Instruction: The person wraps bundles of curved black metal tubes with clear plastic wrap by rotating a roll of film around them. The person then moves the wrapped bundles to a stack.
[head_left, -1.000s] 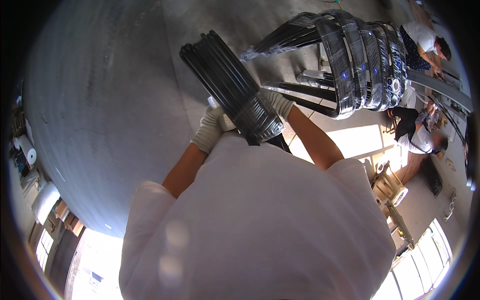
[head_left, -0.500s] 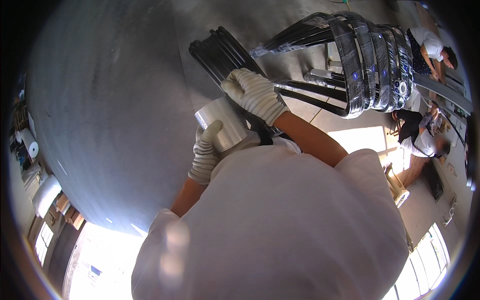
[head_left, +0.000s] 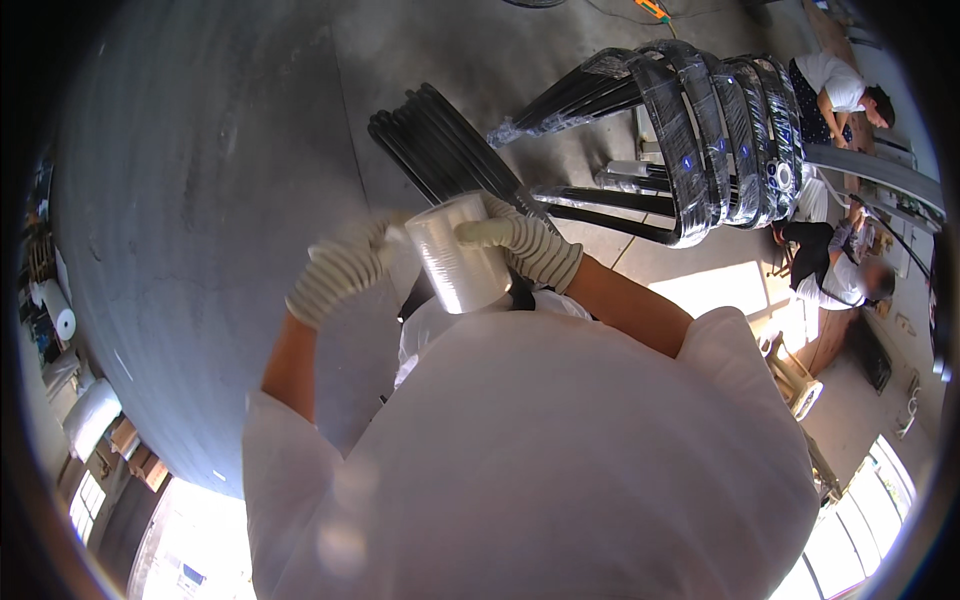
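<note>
In front of my body is a roll of clear plastic film (head_left: 455, 262), tilted, its shiny side catching the light. My right hand (head_left: 530, 242), in a striped white glove, is closed around the roll from the right, its thumb across the front and the other fingers partly hidden behind. Beside the roll's upper left edge is my left hand (head_left: 345, 268), gloved too; motion smears its fingers, and whether they pinch anything is unclear. Just beyond the hands lies a row of black tubes (head_left: 440, 140), side by side; its near end is hidden behind my right hand and the roll.
To the right, curved black frames (head_left: 685, 150) wrapped in clear film lie on the grey floor (head_left: 250, 200). Further right are two people, one upper (head_left: 835, 85), one lower (head_left: 840, 265), beside a long metal beam (head_left: 870, 178). An orange tool (head_left: 655, 10) is at the top edge.
My left hand has left the roll's lower side and swung left and up. My right hand has come down from the black tubes and taken hold of the roll.
</note>
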